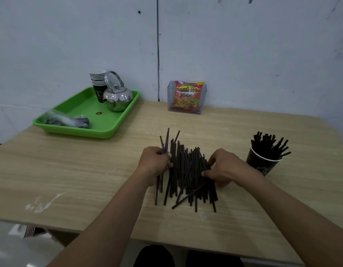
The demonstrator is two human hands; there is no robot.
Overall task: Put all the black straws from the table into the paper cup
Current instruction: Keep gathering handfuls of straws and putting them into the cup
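A pile of black straws (188, 172) lies on the wooden table (89, 174), roughly in the middle. My left hand (154, 162) grips a few straws at the pile's left edge, their tips sticking up past my fingers. My right hand (224, 166) presses against the pile's right side, thumb and fingers on the straws. A dark paper cup (262, 163) stands upright to the right of my right hand, with several black straws (268, 145) standing in it.
A green tray (93, 120) at the back left holds a steel kettle (117, 97), a stack of paper cups (98, 83) and a plastic bag (68, 120). A clear holder with a red snack packet (187, 97) stands against the wall.
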